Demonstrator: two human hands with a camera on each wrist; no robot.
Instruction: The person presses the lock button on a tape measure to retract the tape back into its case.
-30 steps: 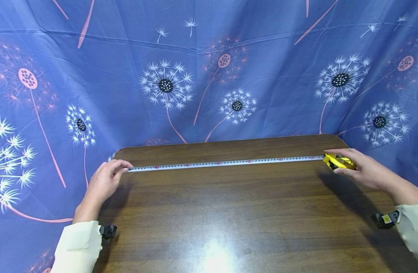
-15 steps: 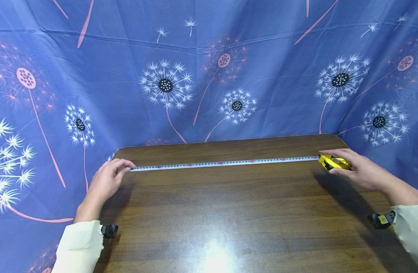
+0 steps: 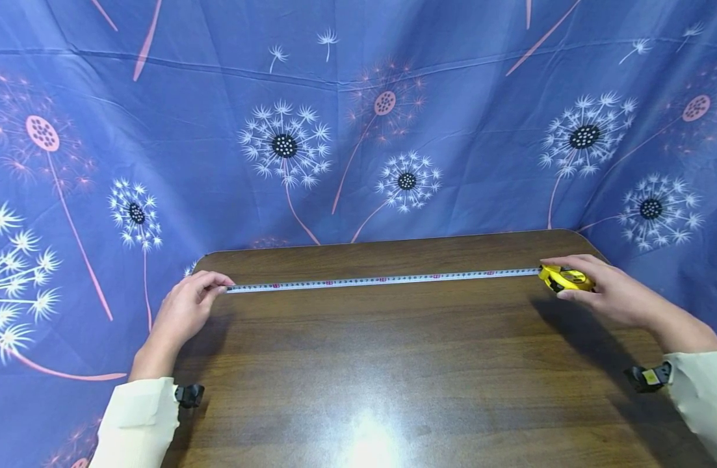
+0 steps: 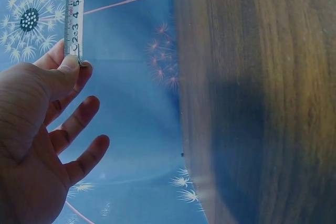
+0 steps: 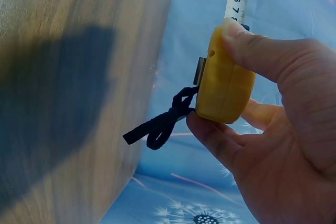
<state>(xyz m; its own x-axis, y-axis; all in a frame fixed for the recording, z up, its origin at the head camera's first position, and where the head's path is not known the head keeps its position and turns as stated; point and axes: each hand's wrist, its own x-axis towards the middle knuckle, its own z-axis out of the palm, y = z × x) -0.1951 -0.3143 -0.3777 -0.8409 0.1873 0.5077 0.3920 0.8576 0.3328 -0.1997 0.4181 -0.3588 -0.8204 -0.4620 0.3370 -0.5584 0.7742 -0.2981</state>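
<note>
A yellow and black tape measure sits in my right hand, thumb on one side and fingers on the other. Its white blade runs out leftward, nearly straight, above the table. My left hand pinches the blade's free end between thumb and index finger; in the left wrist view the other fingers spread away from it. A black cord loop and a metal clip hang off the case in the right wrist view.
The brown wooden table lies beneath both hands, with their shadows on it. A blue cloth with dandelion prints hangs behind and beside it. Black wrist cameras, such as the left one, sit at the cream sleeves.
My right hand has moved left with the tape measure, and my left hand has drifted slightly right. The stretch of blade between them has become shorter.
</note>
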